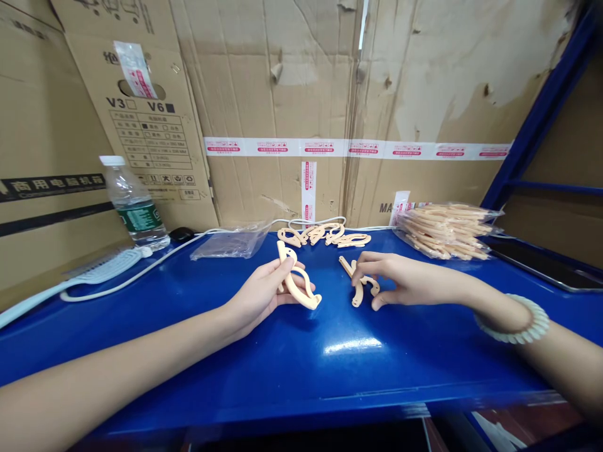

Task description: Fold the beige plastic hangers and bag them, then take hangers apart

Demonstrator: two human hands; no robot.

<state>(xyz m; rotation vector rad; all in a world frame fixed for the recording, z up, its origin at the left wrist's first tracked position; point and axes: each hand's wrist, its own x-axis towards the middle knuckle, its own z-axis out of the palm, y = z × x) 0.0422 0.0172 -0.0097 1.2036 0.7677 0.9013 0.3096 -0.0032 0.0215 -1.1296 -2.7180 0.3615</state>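
Note:
My left hand is closed around a beige plastic folding hanger, raised over the blue table, its curved arms pointing toward the lower right. Thumb on top, fingers behind, partly hidden by the piece. A second folding hanger is on the tabletop to the right. Over it curves my right hand, thumb and fingers apart, fingertips at the hanger and possibly touching it. Several more beige hangers lie in a row farther back, between the two hands.
At the back right is a stack of bagged beige hangers, with a dark phone-like slab beside it. A clear plastic bag, a water bottle and a light-blue hairbrush lie left. Cardboard walls the back; a white cable crosses there.

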